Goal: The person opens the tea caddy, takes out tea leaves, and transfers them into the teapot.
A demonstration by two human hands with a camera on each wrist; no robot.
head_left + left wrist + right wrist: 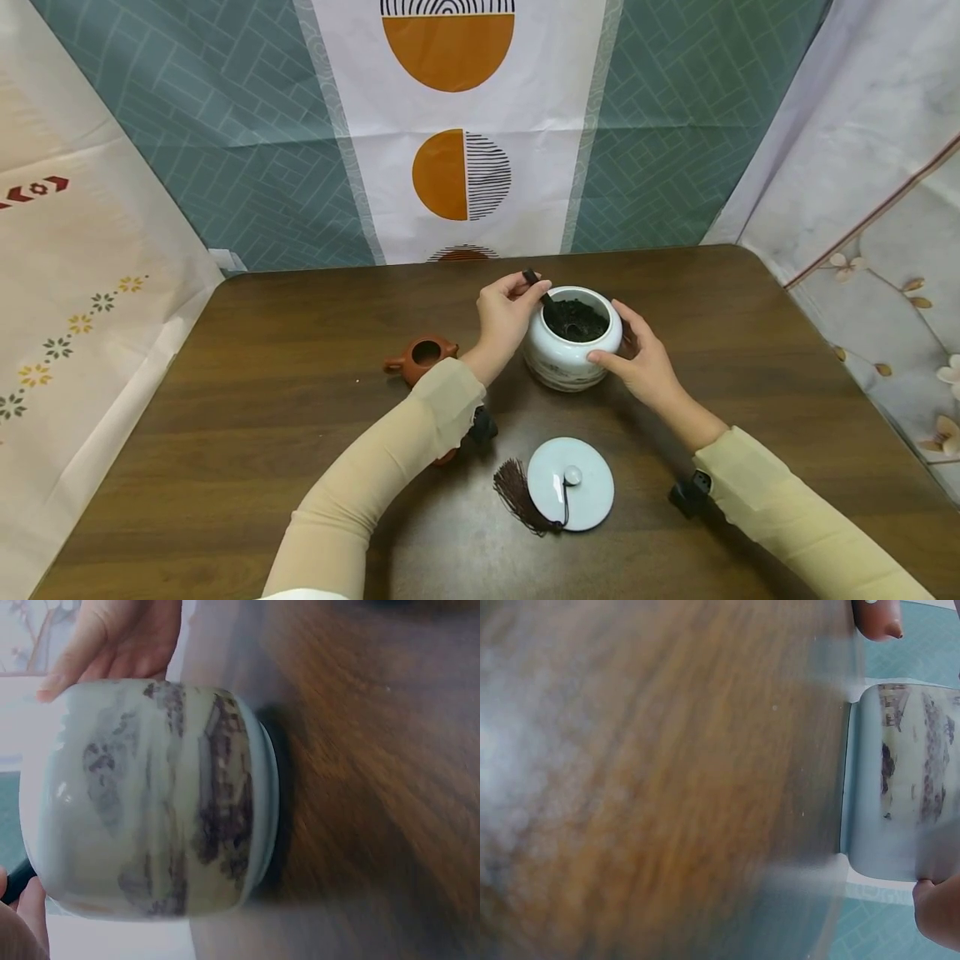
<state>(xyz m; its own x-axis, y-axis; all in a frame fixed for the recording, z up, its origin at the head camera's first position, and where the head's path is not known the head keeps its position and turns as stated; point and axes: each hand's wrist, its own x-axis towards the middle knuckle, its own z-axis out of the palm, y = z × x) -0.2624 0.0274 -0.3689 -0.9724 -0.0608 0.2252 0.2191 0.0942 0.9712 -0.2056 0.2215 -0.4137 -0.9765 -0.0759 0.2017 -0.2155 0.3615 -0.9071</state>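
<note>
A white porcelain jar (564, 367) with dark painted scenery stands on the table, its mouth uncovered. Dark loose tea leaves (588, 321) show inside. My left hand (504, 321) pinches the black handle of a spoon (534, 279) that slants over the rim; its lower end is down among the leaves and hard to make out. My right hand (643, 358) grips the jar's right side, thumb on the near wall and fingers behind. The left wrist view shows the painted wall up close, with the right hand (127, 645) against it.
A white lid (592, 492) with a knob and brown tassel (517, 496) lies nearer than the jar. Left of the jar sits a small brown clay teapot (412, 362), uncovered. Another reddish-brown piece (446, 457) is mostly hidden under the left sleeve. Cloth hangs behind the table (300, 333).
</note>
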